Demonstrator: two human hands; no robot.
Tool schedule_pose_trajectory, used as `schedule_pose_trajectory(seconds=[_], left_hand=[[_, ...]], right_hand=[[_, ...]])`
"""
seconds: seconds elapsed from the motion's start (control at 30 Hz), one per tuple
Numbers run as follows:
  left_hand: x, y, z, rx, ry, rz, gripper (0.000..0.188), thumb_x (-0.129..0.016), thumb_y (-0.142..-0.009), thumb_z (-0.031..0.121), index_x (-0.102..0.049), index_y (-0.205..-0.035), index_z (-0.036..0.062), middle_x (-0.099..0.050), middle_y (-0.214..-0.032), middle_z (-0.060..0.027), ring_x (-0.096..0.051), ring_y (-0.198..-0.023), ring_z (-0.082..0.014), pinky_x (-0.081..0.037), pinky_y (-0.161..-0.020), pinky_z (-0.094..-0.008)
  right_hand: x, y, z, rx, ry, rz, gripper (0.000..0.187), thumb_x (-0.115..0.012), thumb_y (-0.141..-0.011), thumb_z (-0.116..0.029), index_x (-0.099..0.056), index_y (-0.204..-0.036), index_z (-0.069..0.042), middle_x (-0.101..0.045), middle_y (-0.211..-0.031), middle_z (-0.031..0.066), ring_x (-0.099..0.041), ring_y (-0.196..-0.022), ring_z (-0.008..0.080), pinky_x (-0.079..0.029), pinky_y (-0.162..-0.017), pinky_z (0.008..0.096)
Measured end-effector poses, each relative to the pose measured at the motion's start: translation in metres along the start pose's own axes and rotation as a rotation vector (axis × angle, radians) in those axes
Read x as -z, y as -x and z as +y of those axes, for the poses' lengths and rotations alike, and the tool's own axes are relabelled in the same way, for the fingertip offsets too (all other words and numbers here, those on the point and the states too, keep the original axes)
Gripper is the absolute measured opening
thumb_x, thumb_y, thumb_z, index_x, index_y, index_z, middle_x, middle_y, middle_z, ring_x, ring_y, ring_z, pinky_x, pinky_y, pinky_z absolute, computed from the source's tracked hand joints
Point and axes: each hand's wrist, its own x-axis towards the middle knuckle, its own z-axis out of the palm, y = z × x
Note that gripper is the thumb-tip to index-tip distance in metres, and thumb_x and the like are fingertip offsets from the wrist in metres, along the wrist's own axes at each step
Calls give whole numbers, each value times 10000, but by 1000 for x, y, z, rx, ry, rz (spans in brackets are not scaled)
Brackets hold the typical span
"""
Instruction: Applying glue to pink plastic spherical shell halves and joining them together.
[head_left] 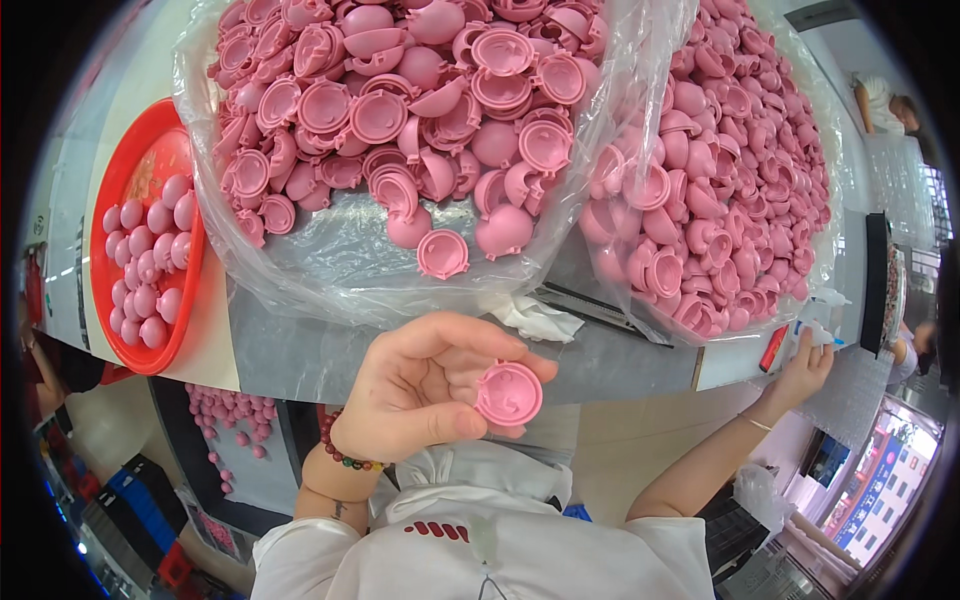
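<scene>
We have a smooth grey tabletop (pixel 300 350) carrying two slack, crinkled bags of clear film, the left bag (pixel 375 260) and the right bag (pixel 612 265), both heaped with matte pink half-shells (pixel 380 115), hollow, rounded and rimmed with small tabs. The dark, straight-walled bin (pixel 287 450) below the table holds pink balls, as does the glossy red oval tray (pixel 101 290) at our left. Our left hand (pixel 405 385) grasps one pink shell (pixel 509 393) between thumb and fingers near the table's front edge, its round, ridged hollow facing up towards us. Our right hand (pixel 806 368) reaches far right, fingers at something small and translucent; we cannot tell whether it grips it. A crumpled white tissue (pixel 540 318) lies just beyond the left hand, near a slim dark strip (pixel 605 315). Between the left bag's front edge and the table's edge runs a narrow bare band; the held shell touches neither bag.
</scene>
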Motion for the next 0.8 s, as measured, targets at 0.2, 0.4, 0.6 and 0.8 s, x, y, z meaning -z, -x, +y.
schedule_pose_trajectory(seconds=[0.2, 0.4, 0.6, 0.8], left_hand=[[1, 2, -4, -29, -51, 169, 456, -675, -702, 116, -408, -1030, -53, -538, -973, -289, -615, -603, -225, -517, -509, -279], [7, -1, -6, -76, 19, -8, 473, -648, -713, 61, -405, -1100, -61, -500, -1052, -279, -562, -916, -242, -526, -693, -336], [3, 2, -5, -78, -74, 29, 475, -652, -699, 32, -406, -1094, -64, -505, -1050, -267, -557, -926, -240, -520, -725, -347], [6, 1, -8, -151, -64, 19, 463, -658, -692, 23, -414, -1078, -52, -507, -1051, -262, -546, -952, -242, -506, -739, -334]], right_hand=[[-20, 16, -14, 298, 394, 205, 485, -615, -739, -29, -365, -1144, 64, -524, -1033, 153, -535, -896, 229, -423, -816, 300], [-47, 90, -102, 713, 200, -302, 243, -616, -682, 10, -534, -910, 31, -559, -902, 102, -523, -804, 195, -411, -746, 309], [-100, 121, -151, 855, 101, -723, 279, -635, -577, 54, -576, -843, -5, -582, -784, 90, -528, -724, 219, -410, -685, 301], [-113, 133, -143, 708, 35, -693, 270, -601, -666, 69, -558, -926, 15, -555, -750, 83, -519, -660, 148, -400, -573, 197]])
